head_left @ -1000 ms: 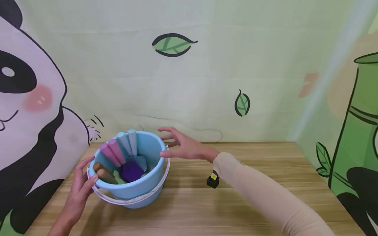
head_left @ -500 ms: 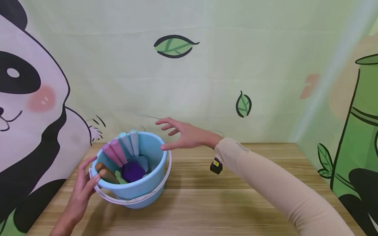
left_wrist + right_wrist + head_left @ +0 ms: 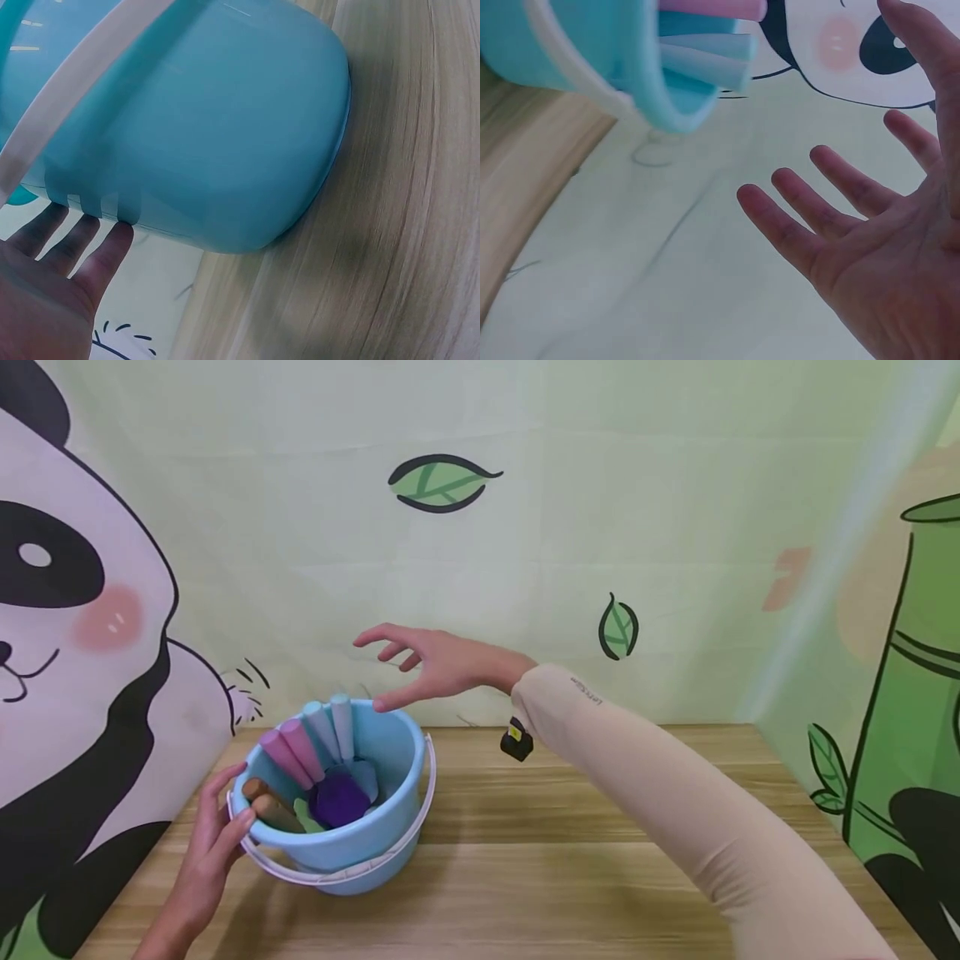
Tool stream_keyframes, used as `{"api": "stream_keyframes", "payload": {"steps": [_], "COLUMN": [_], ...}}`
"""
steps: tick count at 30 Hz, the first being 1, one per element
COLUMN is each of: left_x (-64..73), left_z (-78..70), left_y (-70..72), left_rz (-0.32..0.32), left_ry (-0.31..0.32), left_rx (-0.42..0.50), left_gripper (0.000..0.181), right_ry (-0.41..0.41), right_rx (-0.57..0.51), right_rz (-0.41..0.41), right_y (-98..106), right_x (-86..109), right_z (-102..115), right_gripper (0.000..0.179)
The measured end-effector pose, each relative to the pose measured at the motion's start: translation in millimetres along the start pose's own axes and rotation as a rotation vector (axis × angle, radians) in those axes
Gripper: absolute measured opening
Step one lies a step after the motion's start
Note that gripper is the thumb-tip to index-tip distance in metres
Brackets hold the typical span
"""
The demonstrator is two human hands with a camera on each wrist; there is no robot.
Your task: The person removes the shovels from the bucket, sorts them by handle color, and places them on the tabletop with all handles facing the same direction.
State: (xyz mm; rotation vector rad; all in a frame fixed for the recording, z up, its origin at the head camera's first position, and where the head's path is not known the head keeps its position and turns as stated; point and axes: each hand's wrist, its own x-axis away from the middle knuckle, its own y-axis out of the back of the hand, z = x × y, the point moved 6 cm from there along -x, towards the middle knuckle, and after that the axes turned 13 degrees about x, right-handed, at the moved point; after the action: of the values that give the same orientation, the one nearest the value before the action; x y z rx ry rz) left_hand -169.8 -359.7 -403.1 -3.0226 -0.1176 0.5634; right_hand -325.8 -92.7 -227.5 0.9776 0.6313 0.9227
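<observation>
A light blue bucket (image 3: 337,839) with a white handle (image 3: 375,864) stands at the left of the wooden table. My left hand (image 3: 206,852) holds its left side, thumb at the rim; in the left wrist view the fingers (image 3: 105,255) lie against the outer wall. Inside are pink sticks (image 3: 292,752), pale blue sticks (image 3: 330,731), brown sticks (image 3: 270,806), a purple piece (image 3: 339,800) and a green piece (image 3: 306,817). My right hand (image 3: 442,664) is raised above the far right rim, fingers spread, holding nothing. The right wrist view shows its bare palm.
The wooden table (image 3: 570,877) extends to the right of the bucket. Behind it hangs a pale green backdrop (image 3: 525,543) with painted leaves, a panda (image 3: 112,710) at left and bamboo (image 3: 900,718) at right. A small black device (image 3: 516,739) hangs at the right wrist.
My right hand has risen from beside the bucket's right rim and moved a little left, over its far edge. The left hand and bucket have stayed almost in place.
</observation>
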Motion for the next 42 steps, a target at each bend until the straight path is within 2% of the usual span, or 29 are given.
{"api": "stream_keyframes", "payload": {"steps": [7,13,17,31,42], "left_x": [0.3,0.2,0.9,-0.4,-0.5], "left_z": [0.5,0.4,1.0,0.2,1.1], "left_y": [-0.1,0.1,0.5,0.9,0.5], "left_rz": [0.008,0.015,0.010,0.008,0.018], "left_ry": [-0.016,-0.026,-0.021,0.008,0.018], "left_rx": [0.009,0.011,0.014,-0.015,-0.017], "left_gripper": [0.055,0.055,0.056,0.056,0.056], "right_ry": [0.036,0.035,0.046,0.060,0.031], "right_rx": [0.007,0.017,0.032,0.036,0.059], "right_rz": [0.005,0.029,0.017,-0.035,-0.001], "right_y": [5,-1,-6,-45,-68], "right_x": [-19.7,-35.1,-46.8,-79.1,-94.2], "right_z": [14,25,32,57,60], "right_gripper": [0.081,0.078,0.076,0.064,0.055]}}
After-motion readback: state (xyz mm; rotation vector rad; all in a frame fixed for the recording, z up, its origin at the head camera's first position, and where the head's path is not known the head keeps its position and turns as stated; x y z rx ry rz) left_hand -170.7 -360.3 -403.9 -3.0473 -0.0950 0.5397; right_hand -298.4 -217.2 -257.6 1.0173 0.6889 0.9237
